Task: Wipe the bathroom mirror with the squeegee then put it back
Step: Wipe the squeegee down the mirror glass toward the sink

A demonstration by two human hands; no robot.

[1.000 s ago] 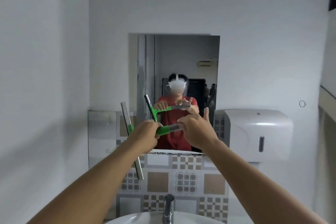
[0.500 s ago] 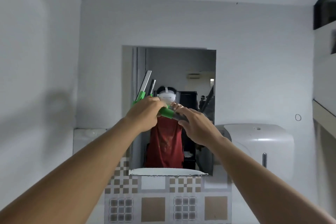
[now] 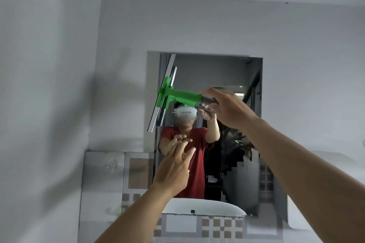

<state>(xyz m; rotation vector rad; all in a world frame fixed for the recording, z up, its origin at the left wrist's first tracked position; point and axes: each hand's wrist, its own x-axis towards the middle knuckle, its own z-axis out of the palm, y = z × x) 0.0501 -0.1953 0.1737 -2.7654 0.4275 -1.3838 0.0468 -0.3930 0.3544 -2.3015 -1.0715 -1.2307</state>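
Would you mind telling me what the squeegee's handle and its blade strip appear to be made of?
The squeegee handle looks like moulded plastic: uniform bright green, matte, with soft rounded edges. Its darker grey end, in the right hand, may be a rubber grip, though blur leaves that open. The blade strip seems to be metal, likely aluminium: pale silver with a straight, thin channel shape. Any rubber edge isn't discernible.

The left hand [image 3: 173, 171] is off the squeegee [image 3: 169, 96] now and hangs lower, in front of the bottom half of the mirror [image 3: 233, 77], its fingers [image 3: 182, 144] spread loose. Only the right hand [image 3: 227, 108] grips the grey handle end. The squeegee sits higher than before, its blade against the mirror's upper left edge, steeply tilted.
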